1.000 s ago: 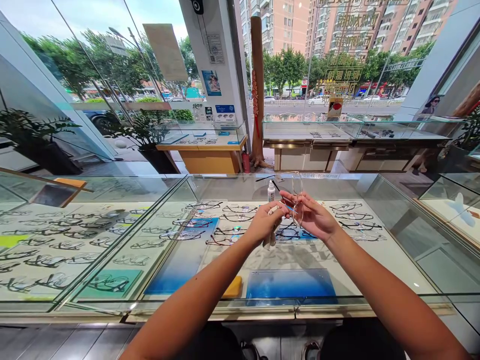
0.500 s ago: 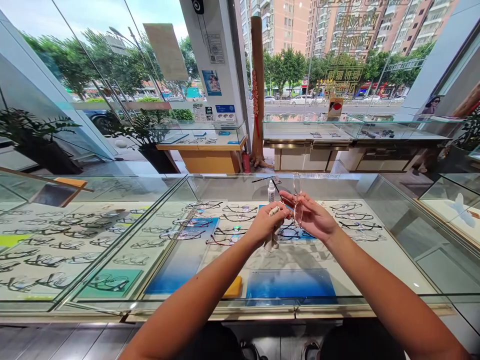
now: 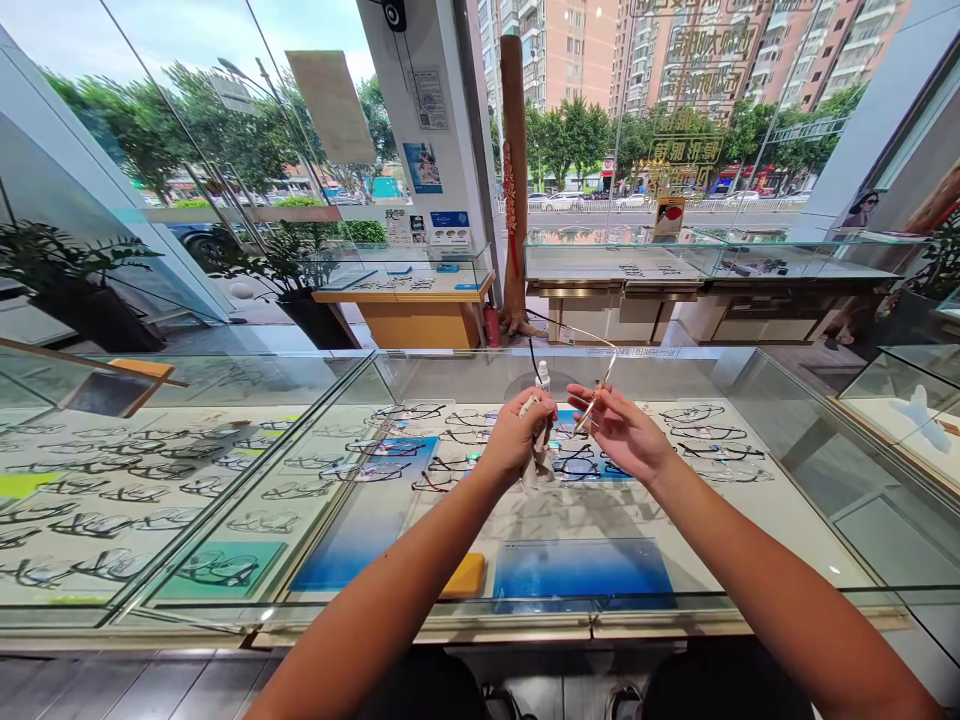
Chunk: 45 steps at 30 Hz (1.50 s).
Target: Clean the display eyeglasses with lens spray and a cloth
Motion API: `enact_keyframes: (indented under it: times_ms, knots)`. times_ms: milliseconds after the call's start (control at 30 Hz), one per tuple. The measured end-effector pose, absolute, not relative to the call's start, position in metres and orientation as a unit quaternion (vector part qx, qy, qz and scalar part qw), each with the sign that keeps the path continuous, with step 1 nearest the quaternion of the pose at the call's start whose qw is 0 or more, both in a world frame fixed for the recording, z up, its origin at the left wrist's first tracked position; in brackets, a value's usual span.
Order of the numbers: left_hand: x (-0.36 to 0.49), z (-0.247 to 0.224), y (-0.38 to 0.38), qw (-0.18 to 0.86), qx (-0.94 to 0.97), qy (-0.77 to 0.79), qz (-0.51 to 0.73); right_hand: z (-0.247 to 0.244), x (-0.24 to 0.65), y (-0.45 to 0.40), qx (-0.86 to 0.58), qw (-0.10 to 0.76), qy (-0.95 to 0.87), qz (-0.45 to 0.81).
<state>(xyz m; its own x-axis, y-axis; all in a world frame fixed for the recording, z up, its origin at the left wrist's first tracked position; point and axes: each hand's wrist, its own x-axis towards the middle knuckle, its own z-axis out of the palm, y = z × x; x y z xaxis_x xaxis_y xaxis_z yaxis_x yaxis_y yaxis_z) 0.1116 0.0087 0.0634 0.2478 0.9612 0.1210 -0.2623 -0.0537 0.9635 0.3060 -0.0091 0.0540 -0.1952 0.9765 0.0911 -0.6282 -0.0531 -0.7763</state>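
Note:
My left hand [image 3: 511,432] is closed around a crumpled beige cloth [image 3: 537,462], whose end hangs below the fingers. In my right hand [image 3: 631,432] is a pair of thin-rimmed eyeglasses [image 3: 608,368], pinched at the middle of the frame. The glasses are turned nearly edge-on, and their dark-tipped temples stick out away from me, up and to the left. A small gap separates the cloth from the glasses. Just beyond my left hand a white bottle [image 3: 543,374] stands on the glass counter, its lower part hidden.
Under the glass top of the display case [image 3: 420,622] lie rows of eyeglasses, blue sheets [image 3: 585,570] and a yellow case [image 3: 465,575]. A tilted mirror [image 3: 105,388] stands at the left. Farther off are more showcases [image 3: 615,265], a wooden trunk [image 3: 513,180] and potted plants.
My left hand with the cloth has drawn left, away from the lenses. My right hand has turned the glasses from facing me to nearly edge-on, temples now pointing away.

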Motion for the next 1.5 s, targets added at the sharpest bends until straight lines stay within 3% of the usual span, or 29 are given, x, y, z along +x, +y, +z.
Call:
enact_keyframes:
  times_ms: [633,933,1167,1367,1500]
  knots:
    - [0.105,0.063,0.019,0.531,0.450,0.399,0.597,0.056,0.296,-0.016,-0.296,0.638,-0.352,0.618]
    - [0.105,0.057,0.021,0.451,0.494,0.435,0.603,0.066,0.299,-0.019,-0.306,0.693,-0.362,0.543]
    - [0.092,0.062,0.045,0.360,0.604,0.483,0.521,0.080,0.328,-0.003,-0.294,0.754,-0.385,0.444]
    - [0.097,0.066,0.088,0.232,0.669,0.575,0.411,0.078,0.341,0.008,-0.312,0.754,-0.425,0.391]
    - [0.110,0.058,0.116,0.226,0.677,0.619,0.329,0.074,0.345,0.014,-0.326,0.741,-0.448,0.379]
